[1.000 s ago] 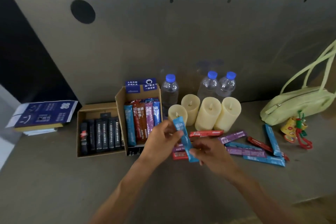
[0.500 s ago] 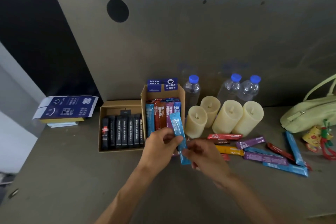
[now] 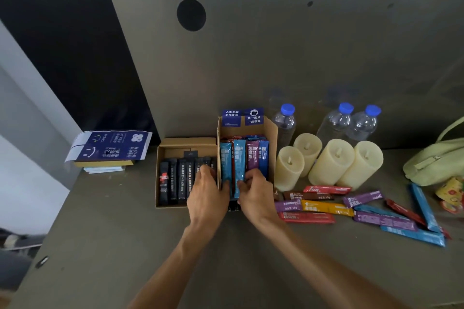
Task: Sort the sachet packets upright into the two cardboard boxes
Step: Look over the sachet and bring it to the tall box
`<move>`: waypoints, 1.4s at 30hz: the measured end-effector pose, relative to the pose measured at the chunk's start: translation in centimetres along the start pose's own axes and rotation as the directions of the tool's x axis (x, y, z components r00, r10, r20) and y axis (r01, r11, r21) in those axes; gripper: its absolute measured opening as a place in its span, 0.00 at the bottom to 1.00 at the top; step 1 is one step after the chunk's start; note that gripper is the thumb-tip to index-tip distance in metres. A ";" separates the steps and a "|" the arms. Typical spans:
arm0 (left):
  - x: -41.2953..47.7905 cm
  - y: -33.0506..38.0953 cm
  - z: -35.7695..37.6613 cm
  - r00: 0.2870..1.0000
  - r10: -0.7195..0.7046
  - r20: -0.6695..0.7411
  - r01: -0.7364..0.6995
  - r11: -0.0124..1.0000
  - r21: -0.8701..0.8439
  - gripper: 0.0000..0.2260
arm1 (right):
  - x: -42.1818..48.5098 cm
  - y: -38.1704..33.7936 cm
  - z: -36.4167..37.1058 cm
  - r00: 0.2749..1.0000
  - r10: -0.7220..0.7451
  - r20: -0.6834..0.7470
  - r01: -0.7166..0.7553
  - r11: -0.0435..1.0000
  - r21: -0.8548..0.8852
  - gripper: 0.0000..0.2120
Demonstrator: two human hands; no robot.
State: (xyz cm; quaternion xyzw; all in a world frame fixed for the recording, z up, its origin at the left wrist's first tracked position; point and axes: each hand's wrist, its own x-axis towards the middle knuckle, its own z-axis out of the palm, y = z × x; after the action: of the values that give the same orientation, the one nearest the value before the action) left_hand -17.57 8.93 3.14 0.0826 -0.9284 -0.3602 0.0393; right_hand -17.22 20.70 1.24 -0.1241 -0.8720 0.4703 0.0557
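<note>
Two open cardboard boxes stand side by side at the back of the table. The left box holds several black sachets upright. The taller right box holds coloured sachets upright. A light blue sachet stands at the front of the right box. My left hand and my right hand pinch its lower end from either side. Several loose sachets, red, purple, orange, brown and blue, lie flat on the table to the right.
Several cream candles and three water bottles stand right of the boxes. A pale green handbag with a charm lies far right. A blue printed carton lies on papers at the left, near the table's edge.
Both hands carried the light blue sachet from above the table into the front of the right box, where it now stands upright. The camera view shifted to the left.
</note>
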 end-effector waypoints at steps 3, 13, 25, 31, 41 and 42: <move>0.3 -0.3 0.6 1.000 -0.016 0.007 0.016 1.000 0.019 0.12 | 0.1 0.0 0.4 0.998 -0.052 -0.047 0.050 0.998 -0.041 0.06; 0.6 -0.5 1.3 1.000 -0.016 0.015 0.015 0.999 0.051 0.10 | 0.5 0.2 1.1 0.995 -0.085 -0.060 0.081 0.994 -0.073 0.06; 0.5 -0.5 1.2 1.000 -0.001 0.011 0.000 0.998 0.059 0.11 | 0.9 0.1 0.4 0.992 -0.116 -0.040 0.112 0.990 -0.090 0.08; -0.3 -1.0 0.6 0.998 0.029 0.052 -0.028 0.999 -0.017 0.15 | 1.1 1.0 0.6 0.989 -0.150 -0.011 0.150 0.987 -0.051 0.03; -5.9 -3.5 -0.9 0.996 0.071 0.056 -0.068 0.997 -0.046 0.10 | -3.1 3.0 -3.9 0.974 -0.218 0.063 0.216 0.976 0.038 0.03; -6.5 -3.7 -0.7 0.994 0.082 0.072 -0.079 0.996 -0.043 0.08 | -3.9 3.8 -4.9 0.976 -0.205 0.070 0.203 0.979 0.037 0.04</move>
State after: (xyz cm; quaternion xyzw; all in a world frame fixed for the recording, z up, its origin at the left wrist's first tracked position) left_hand -10.65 6.95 1.05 0.0308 -0.9244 -0.3796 0.0215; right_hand -11.75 25.62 0.89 -0.0158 -0.8745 0.4792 0.0732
